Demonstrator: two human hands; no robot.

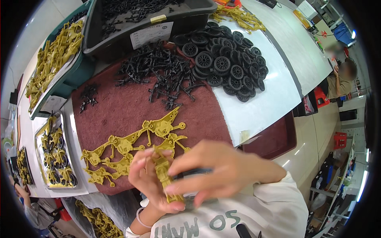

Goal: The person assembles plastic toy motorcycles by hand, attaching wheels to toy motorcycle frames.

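Note:
A yellow plastic toy motorcycle body stands upright in my left hand, whose fingers and thumb close around it. My right hand is slightly blurred, with its fingers stretched apart and the fingertips at the side of the yellow body. Whether they touch it or pinch a small part I cannot make out. Just beyond my hands, several yellow body halves lie in rows on a reddish-brown cloth. Further back on the cloth is a heap of thin black plastic parts.
Black spoked toy wheels are piled right of the cloth. Behind stand a dark grey bin and a green bin of yellow parts. A metal tray at left holds small yellow-and-black motorcycles. A person sits at far right.

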